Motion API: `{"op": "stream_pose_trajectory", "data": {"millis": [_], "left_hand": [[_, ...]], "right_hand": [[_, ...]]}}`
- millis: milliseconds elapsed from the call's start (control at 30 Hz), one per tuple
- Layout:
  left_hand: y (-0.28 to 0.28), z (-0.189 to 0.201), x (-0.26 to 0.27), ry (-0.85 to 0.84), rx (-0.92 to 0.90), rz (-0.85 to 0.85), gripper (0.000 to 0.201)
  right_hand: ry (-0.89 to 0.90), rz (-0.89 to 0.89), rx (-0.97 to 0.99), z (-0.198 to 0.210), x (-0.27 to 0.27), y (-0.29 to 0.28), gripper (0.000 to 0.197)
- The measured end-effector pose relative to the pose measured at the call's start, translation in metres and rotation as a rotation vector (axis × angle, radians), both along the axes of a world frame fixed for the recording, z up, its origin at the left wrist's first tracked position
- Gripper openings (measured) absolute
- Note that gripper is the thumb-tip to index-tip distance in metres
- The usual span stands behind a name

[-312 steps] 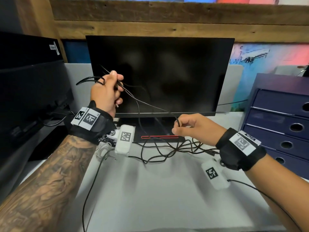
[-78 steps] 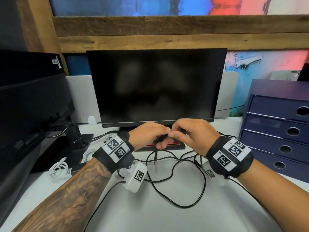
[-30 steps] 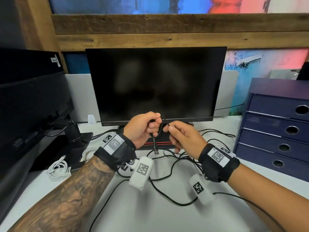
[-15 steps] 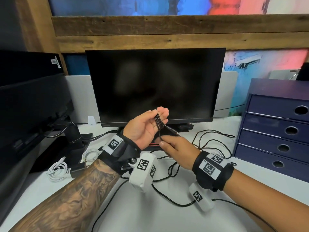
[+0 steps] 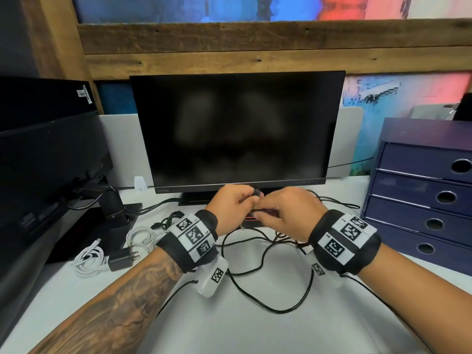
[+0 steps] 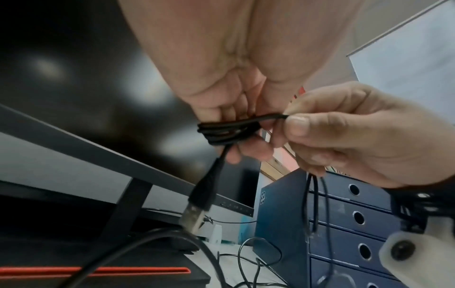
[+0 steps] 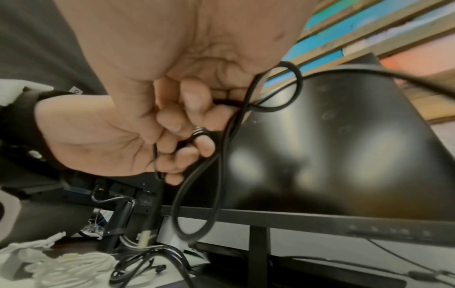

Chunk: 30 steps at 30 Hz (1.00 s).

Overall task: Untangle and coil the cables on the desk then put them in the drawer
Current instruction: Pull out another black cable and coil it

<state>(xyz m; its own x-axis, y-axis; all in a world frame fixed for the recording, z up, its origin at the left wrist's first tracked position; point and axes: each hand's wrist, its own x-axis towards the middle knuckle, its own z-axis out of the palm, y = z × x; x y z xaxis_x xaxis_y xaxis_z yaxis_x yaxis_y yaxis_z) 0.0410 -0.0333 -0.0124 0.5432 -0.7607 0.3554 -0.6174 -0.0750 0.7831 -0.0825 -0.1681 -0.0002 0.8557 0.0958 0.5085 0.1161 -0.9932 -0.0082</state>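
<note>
Nearest, a slack run of the black cable (image 5: pixel 268 300) lies in a wide loop on the white table (image 5: pixel 255 333), between the two forearms. Just beyond, both hands meet above the table in front of the monitor's foot. The left hand (image 5: pixel 231 208) has its fingers curled, and several turns of the black cable are wound tight round them; in the left wrist view the USB plug (image 6: pixel 194 216) hangs straight down from that small bundle. The right hand (image 5: pixel 286 213) pinches the same cable between thumb and forefinger right beside the bundle, touching the left fingers, and more strands drop from under its curled fingers to the table.

To the left, near the left wrist, lie a coiled white cable (image 5: pixel 88 260), a black wall charger (image 5: pixel 121 259) touching it, a second white cable (image 5: pixel 141 236) and a small bunched black cable (image 5: pixel 169 221). Farther back stands the dark monitor (image 5: pixel 237 129), with another black screen (image 5: pixel 48 159) at the far left. At the right edge sits the blue drawer unit (image 5: pixel 424 190), all four drawers shut, well apart from the hands
</note>
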Motion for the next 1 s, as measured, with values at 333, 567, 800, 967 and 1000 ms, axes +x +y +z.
{"op": "stream_pose_trajectory", "data": {"millis": [333, 567, 800, 967, 1000], "left_hand": [[0.014, 0.022, 0.003, 0.402, 0.093, -0.232, 0.038], [0.025, 0.043, 0.007, 0.982, -0.298, -0.437, 0.035], [0.009, 0.033, -0.005, 1.052, -0.586, -0.327, 0.031], [0.001, 0.015, 0.002, 0.746, -0.561, -0.108, 0.025], [-0.001, 0.012, 0.003, 0.662, -0.532, -0.068, 0.023]], "right_hand": [[-0.165, -0.023, 0.054, 0.003, 0.001, -0.027, 0.030], [-0.069, -0.096, 0.325, -0.028, 0.005, -0.027, 0.032], [0.197, -0.010, 0.248, -0.045, 0.014, 0.011, 0.024], [0.217, 0.004, 0.237, -0.038, 0.010, 0.020, 0.036], [0.208, 0.006, 0.225, -0.035, 0.008, 0.020, 0.038]]}}
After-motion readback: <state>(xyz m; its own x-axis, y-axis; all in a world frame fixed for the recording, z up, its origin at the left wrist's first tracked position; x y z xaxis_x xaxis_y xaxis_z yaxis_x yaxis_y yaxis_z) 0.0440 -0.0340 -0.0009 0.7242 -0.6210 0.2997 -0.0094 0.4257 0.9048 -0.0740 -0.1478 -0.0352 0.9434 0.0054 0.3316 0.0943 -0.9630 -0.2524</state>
